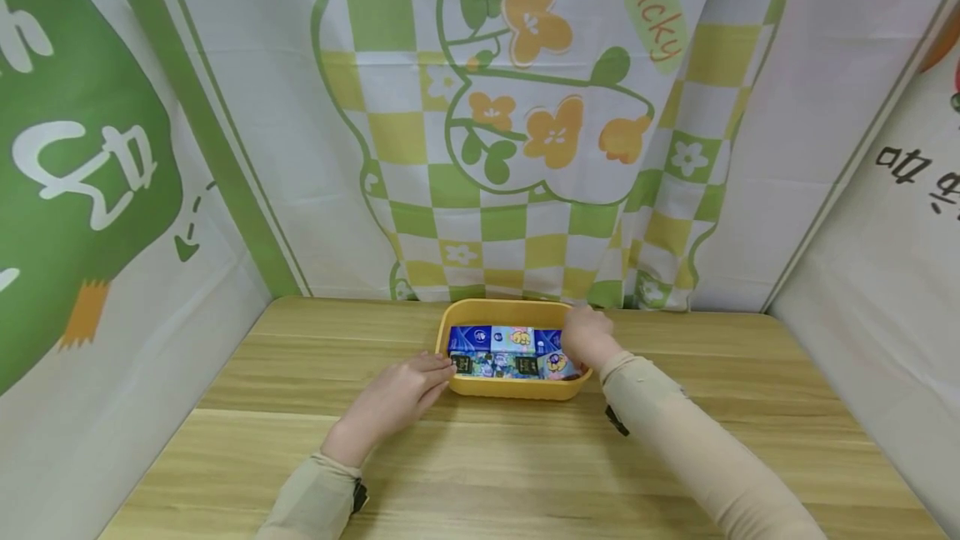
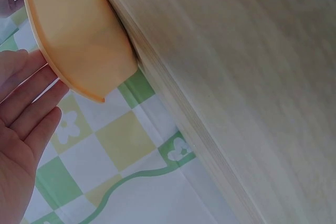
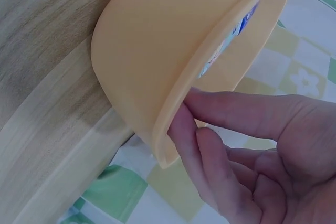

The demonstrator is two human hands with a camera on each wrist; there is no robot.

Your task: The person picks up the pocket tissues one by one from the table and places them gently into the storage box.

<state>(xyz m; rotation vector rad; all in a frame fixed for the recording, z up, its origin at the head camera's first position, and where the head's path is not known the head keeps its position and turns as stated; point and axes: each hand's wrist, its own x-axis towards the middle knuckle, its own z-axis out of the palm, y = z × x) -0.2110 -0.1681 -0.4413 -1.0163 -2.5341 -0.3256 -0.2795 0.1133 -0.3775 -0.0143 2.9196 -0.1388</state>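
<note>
A yellow plastic bin (image 1: 517, 390) stands on the table near its back edge. Inside lie several small printed packets (image 1: 513, 340) in two rows, resembling pocket tissue packs; blue ones are at the back, and patterned ones (image 1: 495, 365) fill much of the front. At the bin's left end, my left hand (image 1: 408, 386) touches the rim with nearly straight fingers (image 2: 31, 98). My right hand (image 1: 588, 336) reaches over the right end. In the right wrist view its thumb and forefinger dip inside the rim, the other fingers curled; the fingertips are hidden, so any hold on a packet cannot be told.
The wood-grain table (image 1: 480, 465) spreads in front of the bin and to both sides. A green-and-yellow checked cloth (image 1: 525, 248) hangs right behind it. Printed white cloth walls (image 1: 225, 248) enclose the left and right sides.
</note>
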